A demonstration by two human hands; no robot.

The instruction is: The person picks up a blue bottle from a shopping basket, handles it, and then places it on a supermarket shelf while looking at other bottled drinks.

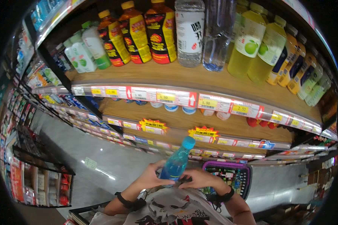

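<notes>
A clear blue bottle [176, 162] with a turquoise cap is held upright, tilted slightly to the right, in front of my chest. My left hand [152, 177] wraps round its lower left side, thumb across the front. At the lower right side of the bottle, my right hand [196, 178] has its fingers bent against it near the base. The bottle's bottom end is partly hidden by my hands. Both wrists wear dark bands.
Ahead stands a wooden shelf [154, 77] with a price-tag rail. On it are red-yellow bottles [159, 35], a white-labelled water bottle [190, 35] and yellow-green drinks [248, 45]. A purple-rimmed basket [227, 164] with goods sits below right. A low display rack [41, 183] stands left.
</notes>
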